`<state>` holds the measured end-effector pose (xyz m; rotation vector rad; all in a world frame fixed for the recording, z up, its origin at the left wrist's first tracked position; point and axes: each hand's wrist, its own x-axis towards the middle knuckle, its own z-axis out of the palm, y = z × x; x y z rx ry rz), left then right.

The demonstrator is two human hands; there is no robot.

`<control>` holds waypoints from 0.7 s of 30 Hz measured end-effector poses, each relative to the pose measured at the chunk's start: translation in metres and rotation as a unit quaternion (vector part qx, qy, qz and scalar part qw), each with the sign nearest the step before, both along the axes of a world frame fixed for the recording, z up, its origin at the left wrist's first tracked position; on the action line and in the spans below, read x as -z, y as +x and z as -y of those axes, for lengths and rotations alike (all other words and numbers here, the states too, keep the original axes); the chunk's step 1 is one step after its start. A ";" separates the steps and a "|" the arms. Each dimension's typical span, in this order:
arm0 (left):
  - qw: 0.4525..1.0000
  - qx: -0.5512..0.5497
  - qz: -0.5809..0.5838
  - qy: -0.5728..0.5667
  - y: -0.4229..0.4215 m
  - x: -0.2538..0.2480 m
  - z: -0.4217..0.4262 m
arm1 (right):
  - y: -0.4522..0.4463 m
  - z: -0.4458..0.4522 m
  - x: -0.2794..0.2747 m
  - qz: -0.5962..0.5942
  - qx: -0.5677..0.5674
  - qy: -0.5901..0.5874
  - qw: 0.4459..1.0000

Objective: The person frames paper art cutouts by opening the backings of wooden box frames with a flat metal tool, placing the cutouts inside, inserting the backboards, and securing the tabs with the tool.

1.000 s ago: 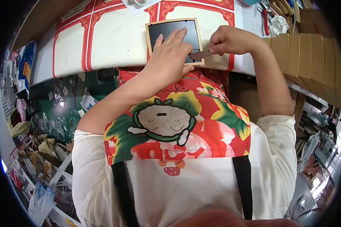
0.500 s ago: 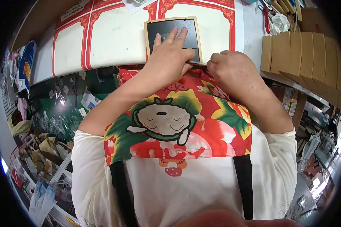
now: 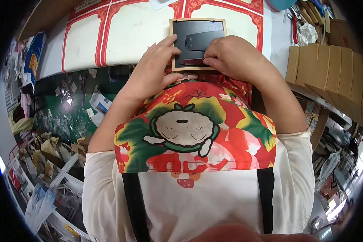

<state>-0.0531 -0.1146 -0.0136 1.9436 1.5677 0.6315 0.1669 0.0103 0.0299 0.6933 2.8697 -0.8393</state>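
Note:
A small wooden picture frame (image 3: 224,26) lies back side up at the table's front edge, its black backing board (image 3: 181,30) showing. On the board is a black stand flap (image 3: 195,41). My left hand (image 3: 155,62) grips the frame's left side, fingers on the edge and thumb by the lower corner. My right hand (image 3: 230,52) is closed over the lower right of the backing, thumb and fingers pinched together. A thin dark reddish strip (image 3: 193,61) shows beside its fingertips near the bottom edge. Whatever is inside the pinch is hidden.
Cream mats with red patterned borders (image 3: 137,32) cover the table. Upright brown cardboard pieces (image 3: 318,66) stand in a row at the right. Behind them lie red-handled pliers (image 3: 295,30) and crumpled white plastic (image 3: 307,34). A blue box (image 3: 35,54) stands at the left.
My left hand has gone from flat on the backing to the frame's left side. My right hand has moved from beside the frame onto its backing. The stand flap is uncovered.

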 end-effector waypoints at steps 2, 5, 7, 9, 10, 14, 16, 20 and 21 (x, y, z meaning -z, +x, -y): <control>0.999 -0.008 -0.037 0.025 0.005 -0.002 0.002 | -0.009 -0.002 0.001 0.046 -0.006 -0.009 0.999; 0.997 -0.014 -0.072 0.016 0.013 0.000 0.001 | -0.008 -0.003 0.000 0.021 -0.042 -0.016 0.999; 0.996 -0.018 -0.083 0.013 0.017 0.004 0.002 | -0.006 0.004 0.000 0.007 -0.069 0.044 0.997; 0.996 -0.022 -0.085 0.026 0.020 0.008 0.005 | -0.002 0.014 -0.001 0.003 -0.080 0.083 0.993; 0.996 -0.022 -0.086 0.026 0.021 0.010 0.005 | -0.001 0.018 -0.002 0.006 -0.080 0.095 0.992; 0.995 -0.021 -0.092 0.030 0.023 0.011 0.006 | 0.002 0.034 -0.006 0.000 -0.078 0.136 0.988; 0.995 -0.019 -0.089 0.050 0.021 0.011 0.006 | 0.001 0.034 -0.007 0.001 -0.065 0.138 0.988; 0.993 -0.067 -0.017 0.098 0.013 0.007 0.004 | 0.003 0.012 -0.015 -0.029 0.037 0.159 0.986; 0.990 -0.095 0.014 0.100 0.012 0.005 0.006 | 0.002 0.005 -0.016 -0.060 0.076 0.173 0.980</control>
